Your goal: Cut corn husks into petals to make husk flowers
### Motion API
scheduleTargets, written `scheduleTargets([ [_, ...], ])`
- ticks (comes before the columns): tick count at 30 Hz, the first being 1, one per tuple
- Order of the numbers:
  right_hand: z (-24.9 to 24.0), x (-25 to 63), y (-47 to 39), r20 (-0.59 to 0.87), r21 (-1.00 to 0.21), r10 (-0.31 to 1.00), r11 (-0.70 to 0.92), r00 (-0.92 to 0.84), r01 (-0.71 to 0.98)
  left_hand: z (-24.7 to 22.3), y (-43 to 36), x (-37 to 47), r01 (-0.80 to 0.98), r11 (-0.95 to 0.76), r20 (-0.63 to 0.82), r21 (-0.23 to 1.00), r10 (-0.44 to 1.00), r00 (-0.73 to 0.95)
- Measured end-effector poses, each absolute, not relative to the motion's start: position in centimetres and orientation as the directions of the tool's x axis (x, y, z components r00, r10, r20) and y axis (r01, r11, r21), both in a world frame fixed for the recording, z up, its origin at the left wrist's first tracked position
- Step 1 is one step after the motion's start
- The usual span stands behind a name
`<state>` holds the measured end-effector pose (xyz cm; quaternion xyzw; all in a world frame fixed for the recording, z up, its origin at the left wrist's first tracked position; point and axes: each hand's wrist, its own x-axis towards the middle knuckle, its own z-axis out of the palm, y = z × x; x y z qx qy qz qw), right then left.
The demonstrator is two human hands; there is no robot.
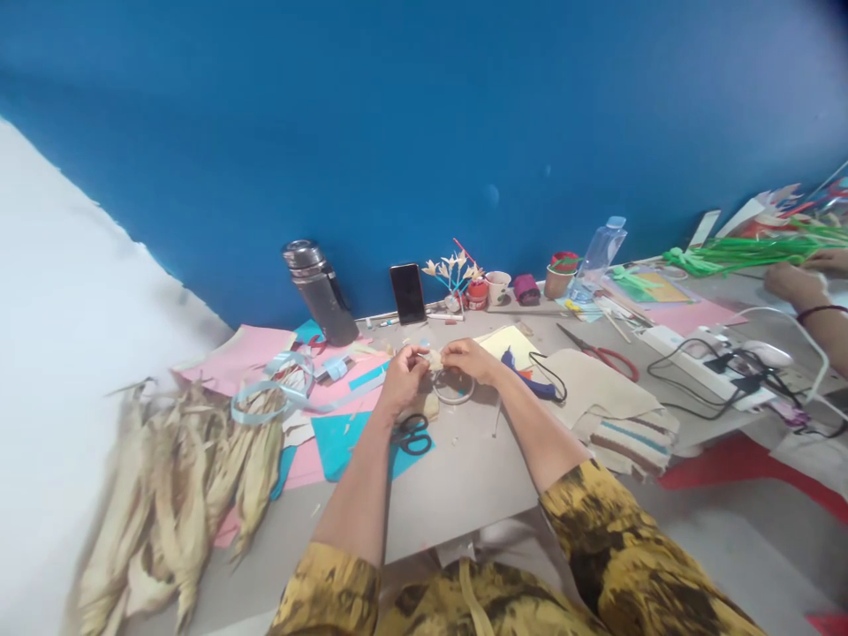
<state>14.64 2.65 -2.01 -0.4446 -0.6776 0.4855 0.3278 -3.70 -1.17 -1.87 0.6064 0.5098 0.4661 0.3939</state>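
My left hand (405, 378) and my right hand (472, 360) meet over the middle of the table, fingers closed on a small pale cream piece (435, 359) between them. Below that piece, under my right hand, is a thin whitish ring (454, 399). Black-handled scissors (414, 435) lie on blue paper (344, 442) beside my left forearm. To the right of my right hand is a blue glue gun (540, 387) with a black cord, near a pale yellow sheet (509, 343). What exactly the fingertips pinch is too small to tell.
Dried husks (178, 503) hang over the left edge. A thermos (321, 291), phone (407, 294) and paper cup (497, 287) stand along the wall. Orange-handled scissors (613, 360), folded cloth (613, 411) and a power strip (702, 367) lie right. Another person's hand (798, 287) is far right.
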Motion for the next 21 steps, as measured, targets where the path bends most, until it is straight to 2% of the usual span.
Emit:
scheduleTargets([
  [15,-1.43,14.37,2.24,-0.038,-0.974,0.922,0.052,-0.386,0.220,-1.06,-1.61,-3.65,0.110,-0.192,0.190,0.975,0.981,0.035],
  [21,-1.33,14.28,1.97,-0.057,-0.978,0.891,0.041,-0.450,0.206,-0.93,-1.66,-3.73,0.151,-0.217,0.216,0.964,0.976,0.023],
])
